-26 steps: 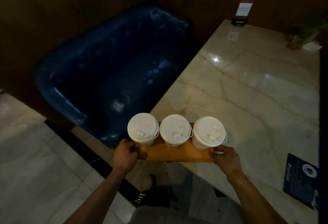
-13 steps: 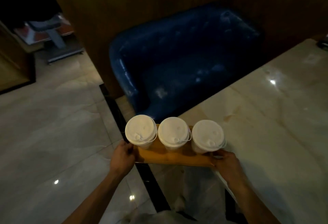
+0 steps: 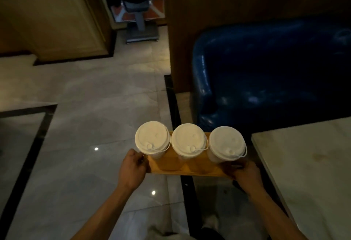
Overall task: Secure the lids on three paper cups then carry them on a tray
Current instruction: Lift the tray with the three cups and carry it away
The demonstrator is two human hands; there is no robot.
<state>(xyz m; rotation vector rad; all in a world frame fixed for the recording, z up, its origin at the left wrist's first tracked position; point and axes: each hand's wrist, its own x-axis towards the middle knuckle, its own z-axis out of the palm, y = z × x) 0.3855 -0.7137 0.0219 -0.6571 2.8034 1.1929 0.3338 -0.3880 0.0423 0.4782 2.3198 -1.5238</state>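
Three white paper cups with white lids stand upright in a row on a narrow wooden tray [image 3: 185,169]: the left cup [image 3: 152,137], the middle cup [image 3: 188,140] and the right cup [image 3: 226,143]. All three lids sit flat on their cups. My left hand [image 3: 133,167] grips the tray's left end and my right hand [image 3: 242,169] grips its right end. The tray hangs level in the air above the tiled floor, left of the marble table [image 3: 311,163].
A blue padded sofa [image 3: 266,72] stands ahead on the right against a wooden partition [image 3: 190,30]. Pale floor tiles [image 3: 91,106] with dark border strips spread to the left. A wooden cabinet [image 3: 57,17] and a chair base [image 3: 140,28] stand farther back.
I have turned left with the tray. It has come off the table edge and now hangs over the floor; the table and sofa have slid to the right of the view.
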